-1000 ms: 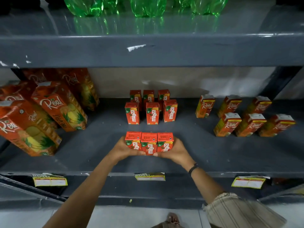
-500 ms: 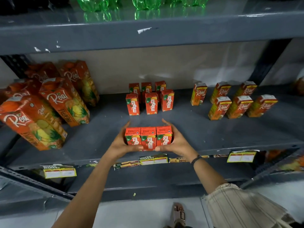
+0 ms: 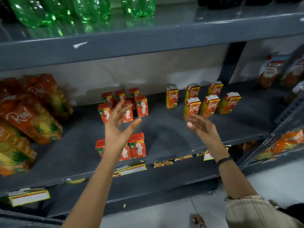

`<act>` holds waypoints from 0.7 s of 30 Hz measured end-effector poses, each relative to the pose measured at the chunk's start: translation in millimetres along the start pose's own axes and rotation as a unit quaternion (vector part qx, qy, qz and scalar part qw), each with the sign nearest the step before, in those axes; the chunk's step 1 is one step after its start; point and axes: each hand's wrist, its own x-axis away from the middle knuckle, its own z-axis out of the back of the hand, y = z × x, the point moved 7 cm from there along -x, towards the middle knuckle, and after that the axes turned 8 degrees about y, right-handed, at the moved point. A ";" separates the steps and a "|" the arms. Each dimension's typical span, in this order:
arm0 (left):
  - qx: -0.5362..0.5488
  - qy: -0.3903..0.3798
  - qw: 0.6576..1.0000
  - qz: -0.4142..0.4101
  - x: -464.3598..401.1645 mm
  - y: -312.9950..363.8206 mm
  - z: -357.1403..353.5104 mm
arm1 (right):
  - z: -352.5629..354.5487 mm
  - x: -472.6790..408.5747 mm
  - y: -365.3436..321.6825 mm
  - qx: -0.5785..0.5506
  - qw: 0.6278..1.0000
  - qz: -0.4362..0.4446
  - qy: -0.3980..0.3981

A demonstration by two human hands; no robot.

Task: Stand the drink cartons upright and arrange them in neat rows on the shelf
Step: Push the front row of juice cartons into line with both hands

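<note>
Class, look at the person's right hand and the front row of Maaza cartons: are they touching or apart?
Apart. The head view shows the right hand open, with bare grey shelf between it and the front row of Maaza cartons.

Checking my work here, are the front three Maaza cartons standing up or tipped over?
Upright. The front cartons stand on their bases at the shelf edge, tops up, partly hidden by the left hand.

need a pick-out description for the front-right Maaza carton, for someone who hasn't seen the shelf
Find the grey middle shelf, under the green bottles. Near its front edge, just left of centre, stands a short row of small red Maaza cartons. The target carton is the rightmost of that row, the only one fully clear of the left hand.
</note>
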 end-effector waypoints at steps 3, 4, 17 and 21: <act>0.005 -0.040 0.999 0.009 6.8 -10.2 -61.4 | 45.5 -14.9 6.4 0.005 1.000 0.001 0.027; 0.002 -0.056 0.998 0.013 8.7 -15.6 -78.7 | 57.1 -19.4 8.4 0.008 0.999 -0.001 0.032; -0.119 -0.070 0.980 0.145 -22.5 -132.5 -223.4 | 200.7 -153.8 53.0 0.179 0.983 0.005 0.036; -0.131 -0.089 0.974 0.164 -30.8 -139.6 -244.8 | 185.1 -187.5 69.2 0.239 0.969 -0.029 -0.054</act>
